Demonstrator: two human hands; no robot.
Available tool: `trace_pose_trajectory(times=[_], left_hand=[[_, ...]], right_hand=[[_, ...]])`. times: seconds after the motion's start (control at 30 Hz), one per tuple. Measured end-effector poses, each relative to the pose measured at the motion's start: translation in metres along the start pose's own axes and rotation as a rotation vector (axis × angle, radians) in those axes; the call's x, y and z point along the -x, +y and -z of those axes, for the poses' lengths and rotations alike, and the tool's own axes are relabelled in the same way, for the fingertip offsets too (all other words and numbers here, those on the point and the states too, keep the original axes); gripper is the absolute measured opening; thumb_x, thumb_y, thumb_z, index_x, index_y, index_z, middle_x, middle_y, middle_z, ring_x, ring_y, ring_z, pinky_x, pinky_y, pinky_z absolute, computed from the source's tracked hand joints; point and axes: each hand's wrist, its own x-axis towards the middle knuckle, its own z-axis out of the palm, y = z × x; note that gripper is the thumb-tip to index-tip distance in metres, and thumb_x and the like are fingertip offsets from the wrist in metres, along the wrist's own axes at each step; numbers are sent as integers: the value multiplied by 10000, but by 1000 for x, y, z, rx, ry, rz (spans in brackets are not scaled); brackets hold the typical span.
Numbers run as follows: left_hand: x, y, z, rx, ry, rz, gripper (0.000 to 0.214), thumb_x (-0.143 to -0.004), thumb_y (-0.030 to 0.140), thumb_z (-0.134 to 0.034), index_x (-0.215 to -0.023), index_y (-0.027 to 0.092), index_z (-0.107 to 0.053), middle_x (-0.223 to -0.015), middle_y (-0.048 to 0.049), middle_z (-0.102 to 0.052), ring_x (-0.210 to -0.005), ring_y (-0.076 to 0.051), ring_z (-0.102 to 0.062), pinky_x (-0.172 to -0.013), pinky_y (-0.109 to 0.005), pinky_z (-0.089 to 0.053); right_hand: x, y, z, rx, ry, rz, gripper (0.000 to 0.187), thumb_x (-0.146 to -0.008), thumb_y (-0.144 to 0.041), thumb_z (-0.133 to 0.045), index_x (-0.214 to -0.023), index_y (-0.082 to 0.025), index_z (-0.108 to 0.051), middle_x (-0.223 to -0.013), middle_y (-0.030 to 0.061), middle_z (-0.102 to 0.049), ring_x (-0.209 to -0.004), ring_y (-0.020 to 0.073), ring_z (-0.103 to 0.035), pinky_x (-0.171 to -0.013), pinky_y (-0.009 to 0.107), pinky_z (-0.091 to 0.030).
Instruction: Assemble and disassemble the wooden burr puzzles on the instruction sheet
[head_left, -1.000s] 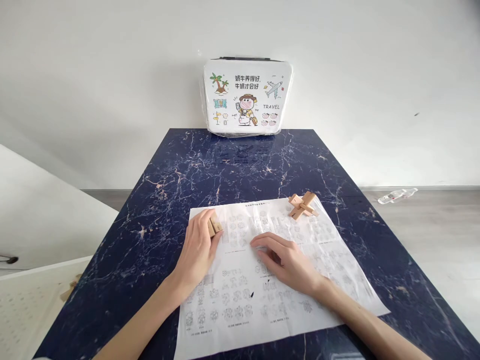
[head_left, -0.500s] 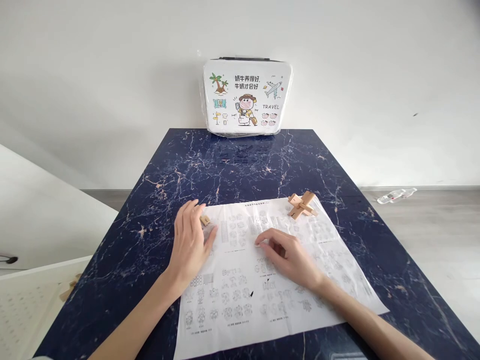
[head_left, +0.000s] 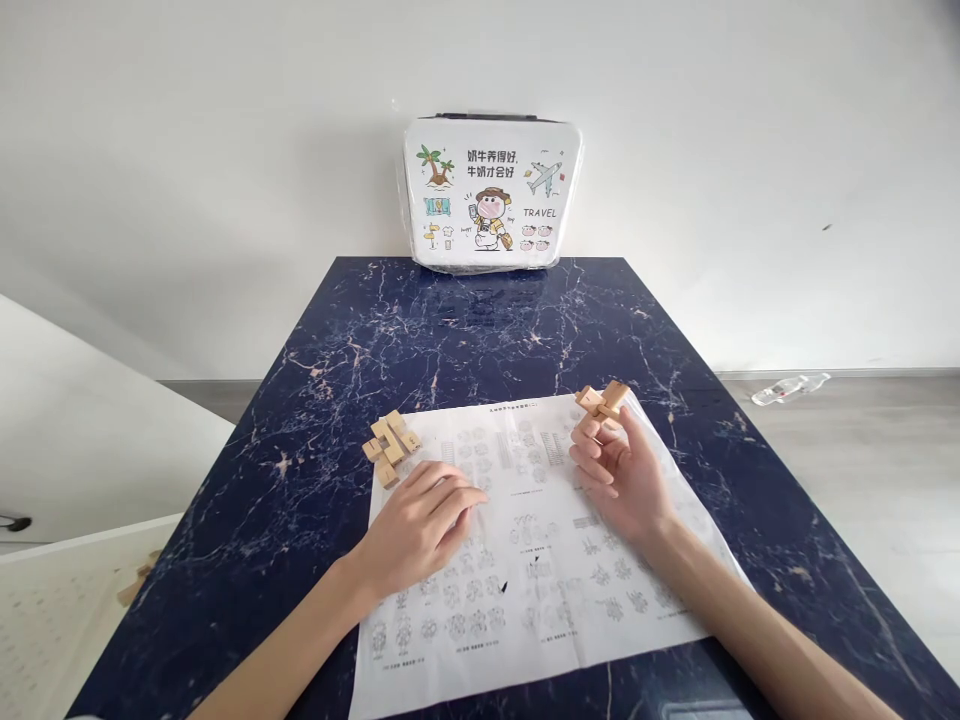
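A printed sheet [head_left: 517, 640] lies on the dark blue marbled table, covered with rows of small line drawings. My left hand [head_left: 424, 525] rests over its left part, fingers loosely bent and slightly apart, holding nothing. Just beyond that hand, an interlocking wooden puzzle [head_left: 390, 445] sits at the sheet's upper left corner. At the upper right corner, my right hand [head_left: 626, 475] has its thumb and fingers around the lower part of a cross-shaped wooden puzzle [head_left: 604, 402]. Those fingers hide part of this puzzle.
Against the wall at the table's far edge stands a white case [head_left: 495, 195] with cartoon prints, in clear plastic. A white perforated container [head_left: 56, 610] with wooden pieces is below the table's left side. A clear plastic item [head_left: 790, 388] lies on the floor at right.
My left hand has moved off the left puzzle, down and right onto the sheet, uncovering that puzzle. My right hand has gone up and right from mid-sheet and closed on the cross-shaped puzzle.
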Motion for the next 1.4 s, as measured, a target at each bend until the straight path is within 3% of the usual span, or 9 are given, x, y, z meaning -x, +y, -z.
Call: trace_pose_trajectory(times=[0.17, 0.33, 0.53, 0.7, 0.83, 0.97, 1.1, 1.27, 1.4], left_hand=[[2, -2, -1, 0, -7, 15, 203, -1051, 53, -557, -1159, 199, -647, -970, -30, -766, -965, -228, -710, -873, -395, -586], [3, -3, -3, 5, -39, 27, 212, -1049, 48, -552, -1158, 197, -656, -984, -32, -770, -986, -231, -705, -888, -402, -589], [0, -2, -1, 20, -44, 42, 208, -1060, 63, -547, -1160, 208, -658, -1021, -32, -778, -1006, -235, -712, -901, -415, -596], [0, -1, 0, 30, -41, 58, 218, -1069, 74, -545, -1223, 204, -628, -1068, -48, -758, -1033, -240, -707, -933, -425, -596], [1, -2, 2, 58, -5, 99, 388, -1079, 205, -617, -1453, 206, -515, -1325, -120, -689, -1244, -286, -657, -1079, -491, -558], [3, -4, 4, 126, 34, 85, 873, -1012, 514, -735, -1681, 261, -234, -1618, -187, -486, -1506, -369, -474, -1217, -593, -449], [3, -1, 4, 231, -57, 45, 1157, -868, 695, -807, -1715, 273, -140, -1648, -212, -465, -1527, -409, -446, -1227, -620, -430], [2, 6, 0, 319, -100, 32, 1110, -882, 670, -811, -1704, 297, -164, -1549, -193, -588, -1399, -388, -591, -1143, -582, -512], [1, 8, 0, 323, -104, 71, 1015, -915, 638, -796, -1678, 278, -233, -1498, -177, -625, -1328, -370, -635, -1103, -563, -536]], right_hand=[[-2, -5, 6, -258, -41, -53, 365, -972, -516, -769, -841, -200, -641, -696, -60, -506, -433, 40, -328, -333, 119, -379], [-2, -4, 1, -238, -32, -42, 235, -948, -321, -766, -819, -180, -629, -685, -64, -490, -438, 41, -326, -325, 126, -365], [5, 6, -3, 63, -76, -49, 324, -1061, -396, -620, -802, -204, -582, -652, -56, -486, -443, 64, -346, -400, 192, -343], [21, 14, -8, 682, -282, 37, 502, -1131, -530, -453, -754, -221, -574, -638, -11, -540, -547, 135, -458, -558, 296, -398], [30, 17, -14, 1077, -501, 195, 556, -1154, -509, -363, -698, -223, -506, -672, 0, -525, -596, 151, -453, -612, 328, -384], [35, 18, -20, 1116, -694, 279, 509, -1170, -416, -313, -726, -218, -465, -690, -16, -496, -601, 141, -432, -633, 324, -367], [40, 18, -29, 1077, -774, 252, 484, -1172, -414, -327, -771, -210, -504, -704, -18, -519, -614, 138, -471, -642, 313, -383], [42, 17, -38, 992, -816, 165, 527, -1187, -447, -283, -803, -202, -549, -785, 10, -618, -717, 156, -584, -744, 317, -475], [40, 23, -35, 1083, -730, 248, 446, -1173, -446, -356, -847, -206, -545, -821, 11, -606, -704, 155, -550, -697, 315, -450]])
